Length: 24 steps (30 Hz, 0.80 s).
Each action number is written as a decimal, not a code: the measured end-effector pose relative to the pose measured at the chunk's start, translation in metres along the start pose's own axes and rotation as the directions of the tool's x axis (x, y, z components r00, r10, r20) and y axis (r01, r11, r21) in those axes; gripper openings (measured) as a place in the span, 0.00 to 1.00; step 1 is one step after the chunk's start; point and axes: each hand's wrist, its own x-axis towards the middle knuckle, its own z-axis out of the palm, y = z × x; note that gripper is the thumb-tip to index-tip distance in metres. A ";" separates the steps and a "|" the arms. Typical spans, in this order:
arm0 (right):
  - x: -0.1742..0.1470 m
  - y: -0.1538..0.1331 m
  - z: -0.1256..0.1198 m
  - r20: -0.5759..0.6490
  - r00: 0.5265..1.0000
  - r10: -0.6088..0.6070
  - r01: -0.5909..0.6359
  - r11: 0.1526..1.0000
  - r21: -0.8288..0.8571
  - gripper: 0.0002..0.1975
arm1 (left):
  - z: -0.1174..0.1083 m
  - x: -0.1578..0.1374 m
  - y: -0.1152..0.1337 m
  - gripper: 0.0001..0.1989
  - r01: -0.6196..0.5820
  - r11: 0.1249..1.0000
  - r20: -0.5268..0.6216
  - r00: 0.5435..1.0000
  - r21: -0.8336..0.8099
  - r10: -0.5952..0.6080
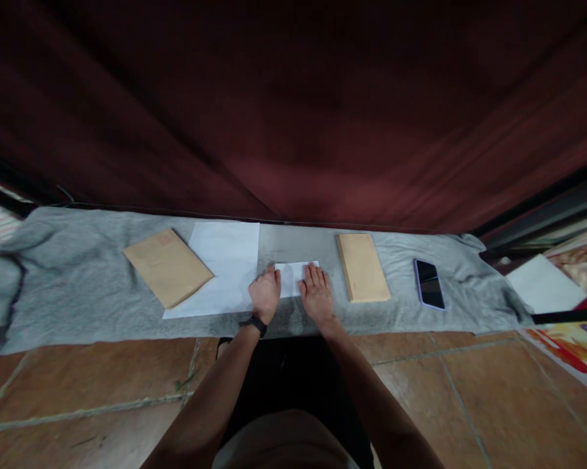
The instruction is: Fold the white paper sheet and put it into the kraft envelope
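Note:
A small folded sheet of white paper (pixel 290 277) lies flat on the grey cloth between my hands. At its left edge my left hand (pixel 265 290), with a dark band on the wrist, has its fingers curled in and pinches the paper's edge. My right hand (pixel 316 291) lies flat over the paper's right end, fingers stretched out. Larger white sheets (pixel 232 260) spread out left of my left hand. On their left side rests a brown envelope (pixel 169 267), set at an angle. A stack of brown envelopes (pixel 364 267) sits to the right of my right hand.
Grey cloth (pixel 112 306) covers the long, narrow surface. A phone (pixel 429 284) in a purple case lies toward the right. Behind the surface hangs a dark red curtain (pixel 293 143). Tiled floor (pixel 434 384) shows in front, and colourful printed packaging (pixel 574 345) stands at far right.

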 end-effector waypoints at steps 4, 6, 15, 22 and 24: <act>0.000 -0.002 -0.002 0.021 1.000 0.005 -0.005 1.000 -0.011 0.27 | -0.001 -0.001 -0.001 0.20 0.023 0.998 -0.019 1.000 -0.055 -0.024; 0.000 -0.003 -0.003 0.027 1.000 0.012 -0.012 1.000 -0.011 0.28 | 0.000 -0.006 -0.001 0.18 -0.019 0.995 -0.078 0.997 -0.097 0.012; 0.000 -0.001 -0.005 0.068 0.997 -0.020 0.024 0.998 -0.059 0.28 | 0.042 -0.048 0.013 0.27 -0.496 0.862 -0.231 0.855 -0.108 0.464; 0.000 -0.001 -0.002 0.047 0.999 -0.003 0.007 0.997 -0.078 0.28 | 0.057 -0.042 0.005 0.30 -0.452 0.891 -0.216 0.875 -0.046 0.433; 0.000 -0.001 -0.002 0.041 0.999 0.003 0.001 0.997 -0.081 0.27 | 0.059 -0.041 0.003 0.29 -0.434 0.900 -0.235 0.879 -0.038 0.414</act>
